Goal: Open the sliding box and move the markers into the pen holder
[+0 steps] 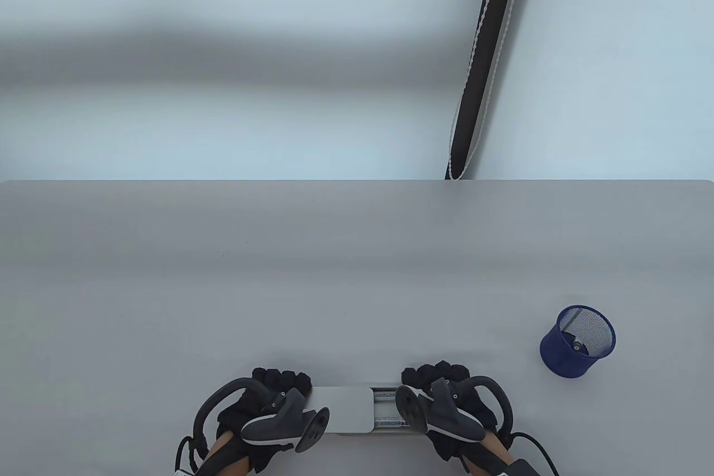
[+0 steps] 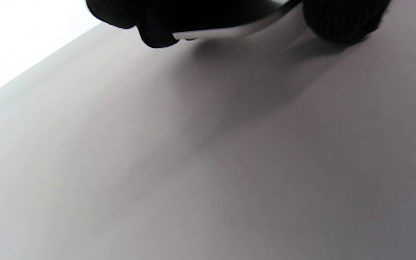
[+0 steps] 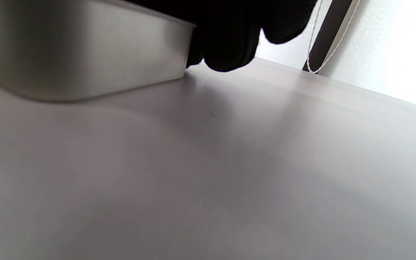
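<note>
A flat grey sliding box [image 1: 348,409] lies at the table's near edge between my hands. Its lid is slid partly to the left, and white markers [image 1: 389,408] show in the uncovered right end. My left hand [image 1: 279,381] curls round the box's left end, and its fingers [image 2: 157,21] grip the lid's pale edge [image 2: 226,32]. My right hand [image 1: 438,375] curls round the right end, fingers [image 3: 229,43] on the far wall of the box [image 3: 85,54]. A blue mesh pen holder [image 1: 578,340] stands at the right with one marker [image 1: 576,343] inside.
The grey table [image 1: 334,275] stretches away to a pale wall. A dark pole with a white cord [image 1: 485,63] rises behind the table's far edge. Black cables trail from both wrists at the bottom.
</note>
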### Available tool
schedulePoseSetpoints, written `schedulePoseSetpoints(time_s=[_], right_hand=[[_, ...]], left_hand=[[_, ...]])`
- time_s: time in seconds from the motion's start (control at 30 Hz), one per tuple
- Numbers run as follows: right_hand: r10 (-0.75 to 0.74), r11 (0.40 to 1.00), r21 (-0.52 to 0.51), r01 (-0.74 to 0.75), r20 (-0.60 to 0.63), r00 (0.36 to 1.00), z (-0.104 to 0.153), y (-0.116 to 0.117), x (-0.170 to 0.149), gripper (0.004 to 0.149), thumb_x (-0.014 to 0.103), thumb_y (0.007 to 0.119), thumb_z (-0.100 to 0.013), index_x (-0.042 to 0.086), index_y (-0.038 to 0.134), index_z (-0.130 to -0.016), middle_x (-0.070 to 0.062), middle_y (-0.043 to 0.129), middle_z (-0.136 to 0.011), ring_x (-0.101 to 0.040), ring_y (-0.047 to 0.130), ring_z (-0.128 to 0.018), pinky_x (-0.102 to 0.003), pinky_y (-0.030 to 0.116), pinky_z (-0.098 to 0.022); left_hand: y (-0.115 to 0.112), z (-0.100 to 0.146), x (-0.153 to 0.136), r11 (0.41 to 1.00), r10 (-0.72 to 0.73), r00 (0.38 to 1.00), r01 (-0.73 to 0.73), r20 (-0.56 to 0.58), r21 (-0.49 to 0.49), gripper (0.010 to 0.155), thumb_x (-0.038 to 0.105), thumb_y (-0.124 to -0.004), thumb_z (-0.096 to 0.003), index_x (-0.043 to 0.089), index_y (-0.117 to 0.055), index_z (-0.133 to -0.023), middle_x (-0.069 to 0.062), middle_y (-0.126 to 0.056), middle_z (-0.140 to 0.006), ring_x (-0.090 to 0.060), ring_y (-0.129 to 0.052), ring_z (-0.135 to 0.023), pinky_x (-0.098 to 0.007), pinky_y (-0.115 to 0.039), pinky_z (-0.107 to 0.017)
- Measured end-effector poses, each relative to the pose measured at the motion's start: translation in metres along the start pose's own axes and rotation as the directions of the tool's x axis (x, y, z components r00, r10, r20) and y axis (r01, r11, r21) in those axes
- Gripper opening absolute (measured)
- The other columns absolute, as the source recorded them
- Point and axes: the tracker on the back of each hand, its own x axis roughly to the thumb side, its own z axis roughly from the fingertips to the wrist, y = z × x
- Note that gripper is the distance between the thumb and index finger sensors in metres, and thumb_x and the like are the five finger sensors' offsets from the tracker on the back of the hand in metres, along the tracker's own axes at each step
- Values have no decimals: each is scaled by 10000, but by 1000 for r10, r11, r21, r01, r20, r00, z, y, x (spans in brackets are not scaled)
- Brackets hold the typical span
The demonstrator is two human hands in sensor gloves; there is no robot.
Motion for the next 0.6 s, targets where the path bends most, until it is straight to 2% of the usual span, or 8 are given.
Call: schedulePoseSetpoints(time_s=[0.13, 0.17, 0.6], right_hand=[[18, 1000, 8, -18, -1, 1000, -1, 0, 2, 704, 120, 1007, -273, 398, 693, -838, 80, 809, -835, -162, 860, -729, -419, 685, -635], [21, 1000, 7, -21, 0, 1000, -1, 0, 3, 828, 112, 1032, -138, 395, 691, -838, 81, 810, -830, -159, 864, -723, -417, 690, -631], [95, 996, -4, -95, 28, 995, -1, -3, 7, 858, 90, 1022, -104, 363, 675, -840, 63, 817, -808, -134, 905, -675, -387, 746, -607]], left_hand=[[0, 0, 0, 1000, 2, 1000, -2, -1, 0, 840, 684, -607, -433, 235, -330, -1087, -33, -544, -1155, -237, -685, -1044, -431, -647, -810], [0, 0, 1, 1000, 2, 1000, -2, -1, 1, 840, 683, -608, -432, 236, -331, -1086, -32, -544, -1156, -236, -685, -1045, -430, -648, -809], [0, 0, 2, 1000, -5, 1000, 5, -4, 2, 842, 684, -609, -429, 235, -333, -1086, -33, -549, -1154, -235, -690, -1042, -428, -651, -809]])
